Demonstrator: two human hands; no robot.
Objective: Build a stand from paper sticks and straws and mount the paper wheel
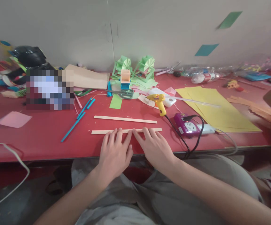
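Wooden strip (126, 131) – both hands flat on it: L hand (115, 152), R hand (154, 146), fingers unclenched.

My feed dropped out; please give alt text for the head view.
Both hands, left hand and right hand, rest fingertips on the nearer thin pale wooden strip on a red table. A second wooden strip lies beyond, a yellow glue gun farther right.

Glue gun (159, 102) right of strips (125, 119), scissors (123, 93) behind.
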